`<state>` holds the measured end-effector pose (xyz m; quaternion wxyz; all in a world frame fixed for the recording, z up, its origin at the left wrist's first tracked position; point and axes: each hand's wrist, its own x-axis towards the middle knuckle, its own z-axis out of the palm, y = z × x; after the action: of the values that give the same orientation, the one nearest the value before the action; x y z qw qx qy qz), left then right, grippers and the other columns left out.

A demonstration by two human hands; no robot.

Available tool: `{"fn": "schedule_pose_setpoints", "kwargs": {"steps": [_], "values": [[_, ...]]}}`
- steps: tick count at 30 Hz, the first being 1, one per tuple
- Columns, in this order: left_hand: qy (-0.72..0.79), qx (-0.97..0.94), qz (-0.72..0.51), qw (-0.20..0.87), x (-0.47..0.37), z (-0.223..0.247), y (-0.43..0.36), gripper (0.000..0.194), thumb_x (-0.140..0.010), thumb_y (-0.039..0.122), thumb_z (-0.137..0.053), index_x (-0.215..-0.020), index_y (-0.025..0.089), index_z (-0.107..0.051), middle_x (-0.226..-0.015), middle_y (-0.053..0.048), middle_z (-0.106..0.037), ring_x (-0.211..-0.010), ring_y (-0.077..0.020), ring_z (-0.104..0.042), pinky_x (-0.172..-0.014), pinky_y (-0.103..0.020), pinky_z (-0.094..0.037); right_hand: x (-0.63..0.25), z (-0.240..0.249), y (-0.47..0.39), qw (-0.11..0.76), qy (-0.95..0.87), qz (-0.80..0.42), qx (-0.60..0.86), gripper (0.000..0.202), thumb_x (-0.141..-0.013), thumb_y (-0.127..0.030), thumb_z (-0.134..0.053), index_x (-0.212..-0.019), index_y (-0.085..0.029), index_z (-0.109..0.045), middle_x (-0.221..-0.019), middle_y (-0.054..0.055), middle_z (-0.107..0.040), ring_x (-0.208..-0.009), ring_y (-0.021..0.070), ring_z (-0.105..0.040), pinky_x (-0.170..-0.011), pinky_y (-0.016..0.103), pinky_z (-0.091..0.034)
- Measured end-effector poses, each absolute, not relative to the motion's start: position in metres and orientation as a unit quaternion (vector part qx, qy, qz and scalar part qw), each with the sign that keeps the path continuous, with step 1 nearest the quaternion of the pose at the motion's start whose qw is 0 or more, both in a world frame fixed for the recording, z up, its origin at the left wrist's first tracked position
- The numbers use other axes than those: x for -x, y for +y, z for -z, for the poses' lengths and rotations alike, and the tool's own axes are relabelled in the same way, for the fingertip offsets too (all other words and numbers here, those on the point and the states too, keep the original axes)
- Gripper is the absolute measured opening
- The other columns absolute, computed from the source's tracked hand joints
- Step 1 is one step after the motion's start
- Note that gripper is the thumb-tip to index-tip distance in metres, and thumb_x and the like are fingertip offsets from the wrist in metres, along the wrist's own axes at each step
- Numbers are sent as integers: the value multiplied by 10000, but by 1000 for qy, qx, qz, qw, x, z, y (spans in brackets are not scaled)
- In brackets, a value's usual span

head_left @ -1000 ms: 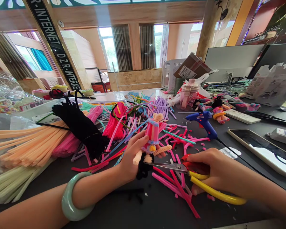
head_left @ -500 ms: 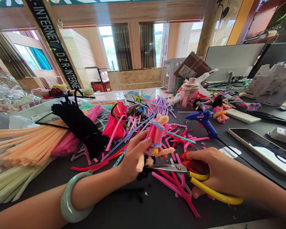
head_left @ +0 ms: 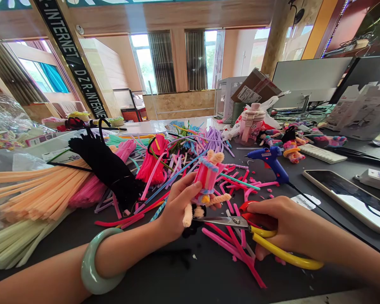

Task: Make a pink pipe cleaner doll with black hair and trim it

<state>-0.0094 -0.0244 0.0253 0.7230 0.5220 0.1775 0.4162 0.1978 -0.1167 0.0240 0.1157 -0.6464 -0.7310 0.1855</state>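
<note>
My left hand (head_left: 180, 202) is closed around a pipe-cleaner doll (head_left: 208, 179), which hangs head down. Its dress is pink and striped with a pale blue trim, and its limbs are peach; black fuzzy hair shows at the bottom. In my right hand (head_left: 274, 223) is a pair of scissors (head_left: 240, 223) with red and yellow handles. The blades point left and meet the doll at its black and peach head end. Their tips are partly hidden there. Loose pink pipe-cleaner pieces (head_left: 237, 249) lie on the dark table beneath the scissors.
Bundles of black (head_left: 110, 169), peach (head_left: 47, 190) and hot pink (head_left: 153, 160) pipe cleaners lie to the left. A blue glue gun (head_left: 272, 162) with a cord, a phone (head_left: 351, 198) and a keyboard (head_left: 323, 153) are on the right. Several finished-looking dolls (head_left: 291, 147) lie behind.
Almost nothing differs. The scissors and the doll have shifted only very slightly, and both hands keep their hold.
</note>
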Motion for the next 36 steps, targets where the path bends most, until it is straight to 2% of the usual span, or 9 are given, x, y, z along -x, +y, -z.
{"fn": "schedule_pose_setpoints", "kwargs": {"steps": [4,9,16,22,25,32,36], "values": [[177,-523,-412,725,10,-25,-24,322,-695,389,-777,-866,167,-619,-598,-21,-704,-558,-234,-723,-584,-328,-578,-198,-26,-117,117,-727,-201,646,398,-631,-468,-803,-645,-218,-493,-560,-82,-416,-522,77,-329,-477,231,-226],[182,-531,-413,717,11,-24,-24,303,-713,399,-761,-854,166,-630,-593,-23,-695,-586,-240,-733,-585,-318,-575,-198,-27,-117,118,-723,-218,645,283,-641,-383,-799,-676,-222,-569,-561,-83,-458,-523,77,-363,-491,225,-250],[180,-525,-419,719,11,-25,-25,292,-712,383,-762,-853,161,-634,-600,-20,-691,-592,-236,-729,-626,-342,-591,-198,-27,-119,107,-742,-171,639,353,-602,-414,-837,-628,-216,-546,-535,-90,-420,-522,78,-266,-482,235,-211],[182,-530,-422,713,9,-25,-23,280,-733,371,-742,-877,158,-630,-621,-20,-697,-573,-223,-719,-622,-340,-588,-198,-29,-118,88,-738,-188,642,299,-628,-388,-816,-651,-217,-573,-549,-83,-482,-521,79,-307,-491,239,-215],[177,-534,-418,713,9,-25,-24,287,-739,379,-737,-882,156,-626,-607,-19,-687,-568,-218,-712,-615,-335,-584,-199,-27,-117,83,-738,-181,644,314,-635,-424,-813,-677,-221,-577,-571,-77,-510,-530,84,-333,-497,238,-224],[219,-519,-426,708,14,-21,-26,323,-749,352,-752,-969,160,-615,-654,0,-670,-434,-121,-599,-470,-239,-495,-197,-24,-118,121,-755,-105,635,409,-610,-551,-801,-660,-231,-550,-581,-62,-512,-532,100,-316,-500,248,-233],[203,-503,-405,736,13,-24,-27,385,-710,388,-791,-965,170,-601,-617,8,-631,-588,-200,-694,-591,-305,-563,-197,-24,-119,123,-758,-84,635,368,-633,-534,-773,-664,-237,-558,-572,-54,-529,-512,103,-346,-500,250,-245]]}}
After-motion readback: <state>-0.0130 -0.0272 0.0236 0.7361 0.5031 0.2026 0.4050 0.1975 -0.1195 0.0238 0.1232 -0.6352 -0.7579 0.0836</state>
